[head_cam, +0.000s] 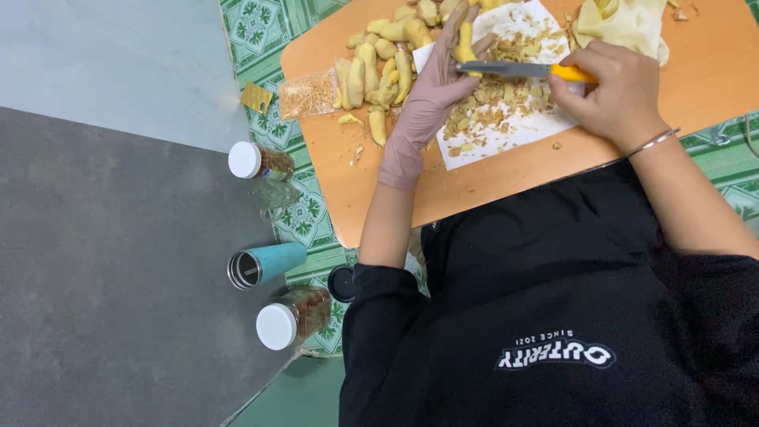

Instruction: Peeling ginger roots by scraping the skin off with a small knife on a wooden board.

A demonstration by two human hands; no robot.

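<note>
The gloved left hand (427, 99) pinches a ginger piece (466, 43) upright in its fingers, over the paper (514, 130) near the desk's (356, 190) middle. The right hand (617, 91), fingers clamped on the knife (522, 70), lays the blade crosswise against the piece's base.

1 head camera looks steeply down, close over the orange board (379, 190).

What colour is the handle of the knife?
Yellow; the knife handle shows in the right hand, seen from the head view.
</note>
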